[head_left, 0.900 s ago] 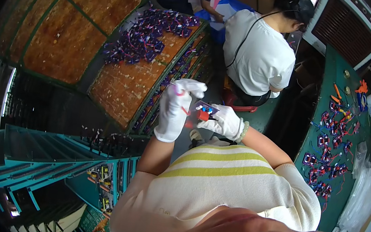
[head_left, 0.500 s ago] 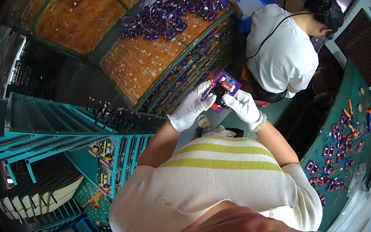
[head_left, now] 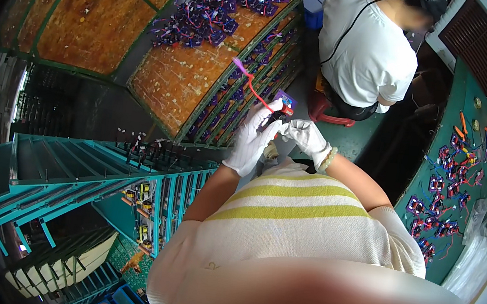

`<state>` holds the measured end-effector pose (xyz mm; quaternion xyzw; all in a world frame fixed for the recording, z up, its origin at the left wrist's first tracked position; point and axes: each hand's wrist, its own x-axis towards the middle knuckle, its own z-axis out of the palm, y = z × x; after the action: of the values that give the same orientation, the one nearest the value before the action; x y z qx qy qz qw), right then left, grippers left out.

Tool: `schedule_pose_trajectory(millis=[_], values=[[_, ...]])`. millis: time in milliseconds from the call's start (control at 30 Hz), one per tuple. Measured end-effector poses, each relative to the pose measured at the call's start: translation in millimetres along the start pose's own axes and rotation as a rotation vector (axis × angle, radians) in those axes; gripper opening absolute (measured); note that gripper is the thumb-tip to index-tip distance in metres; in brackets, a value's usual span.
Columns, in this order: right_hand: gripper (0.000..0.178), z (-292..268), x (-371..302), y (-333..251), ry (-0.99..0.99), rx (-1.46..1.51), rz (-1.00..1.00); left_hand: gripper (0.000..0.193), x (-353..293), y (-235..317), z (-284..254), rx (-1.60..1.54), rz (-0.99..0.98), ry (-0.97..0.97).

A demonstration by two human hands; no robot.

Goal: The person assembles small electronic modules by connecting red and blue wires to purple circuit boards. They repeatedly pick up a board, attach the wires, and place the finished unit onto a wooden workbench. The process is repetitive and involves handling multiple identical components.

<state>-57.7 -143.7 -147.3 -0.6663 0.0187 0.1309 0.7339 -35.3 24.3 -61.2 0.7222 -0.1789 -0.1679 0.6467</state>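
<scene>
A small purple circuit board point(head_left: 286, 100) with a red part on it is between my hands, in front of my chest. White-gloved, my left hand point(head_left: 252, 138) is closed round the board's left side. A red wire point(head_left: 255, 93) with a pinkish-purple end sticks up and leftward past its fingers. My right hand point(head_left: 307, 139), also gloved and with a beaded bracelet at the wrist, is pinched closed at the board's near right edge. What its fingertips hold is too small and hidden to make out. Both hands cover most of the board.
Beyond my hands, a tiered rack point(head_left: 172, 91) with wooden shelves carries a heap of purple boards point(head_left: 212, 11). A co-worker point(head_left: 369, 46) in white sits ahead on the right. Wired boards lie on a green bench point(head_left: 448, 147) at right. Teal racks point(head_left: 90, 163) stand at left.
The board has tilted and is now more covered by my fingers. A red wire now extends up-left. My right hand has gone from lying over the board to a pinch at its edge.
</scene>
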Motion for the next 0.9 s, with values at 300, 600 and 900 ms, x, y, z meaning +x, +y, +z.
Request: schedule_pose_trajectory(millis=[300, 600, 900], values=[[0.034, -12.3, -22.6, -31.7, -0.172, -0.105, 0.205, 0.033, 0.0, -1.5, 15.9, -0.022, 0.057, 0.087], [0.039, -3.5, -24.5, -13.6, -0.129, -0.101, 0.084, 0.032, 1.3, -36.8, 16.0, -0.024, 0.196, 0.038], [0.045, -9.0, -38.2, -35.9, -0.249, 0.2, 0.333, 0.029, -4.2, -23.5, 12.6, -0.168, 0.13, 0.015]])
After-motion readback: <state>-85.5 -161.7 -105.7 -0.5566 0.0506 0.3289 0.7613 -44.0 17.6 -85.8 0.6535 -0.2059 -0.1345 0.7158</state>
